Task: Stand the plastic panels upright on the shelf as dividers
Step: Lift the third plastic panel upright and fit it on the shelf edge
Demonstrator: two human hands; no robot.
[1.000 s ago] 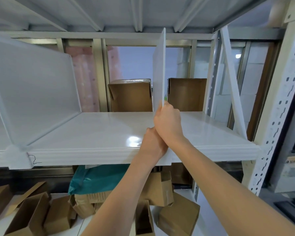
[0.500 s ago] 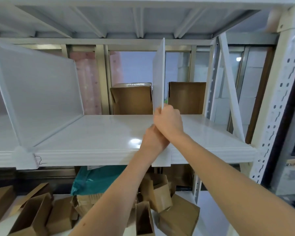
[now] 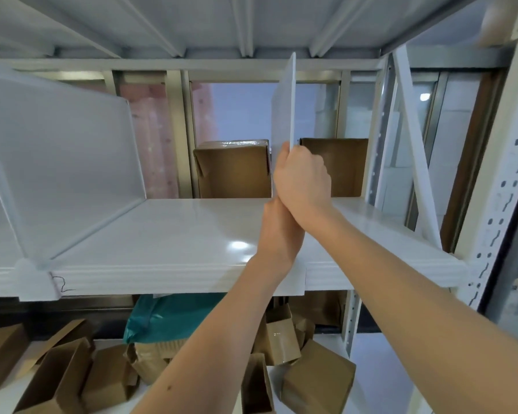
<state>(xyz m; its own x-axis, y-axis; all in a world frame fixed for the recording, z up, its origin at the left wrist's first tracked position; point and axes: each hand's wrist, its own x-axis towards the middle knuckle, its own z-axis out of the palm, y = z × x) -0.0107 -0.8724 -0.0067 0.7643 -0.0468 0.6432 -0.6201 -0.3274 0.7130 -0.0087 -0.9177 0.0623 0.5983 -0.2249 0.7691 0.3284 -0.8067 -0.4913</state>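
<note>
Shelf (image 3: 162,237) under the hands: smooth, glossy white, w/ a bright light glare just left of the left hand (image 3: 277,231). Panel (image 3: 284,97) pinched by both hands, right hand (image 3: 302,177) uppermost: thin white plastic, matt, semi-translucent. Second panel (image 3: 57,150) far left of hands: same frosted plastic, smooth. Rack upright (image 3: 497,186) right of hands: painted metal, perforated. Boxes (image 3: 234,171) behind hands & below: brown cardboard, matt. Teal bag (image 3: 168,318) below: shiny plastic film.
</note>
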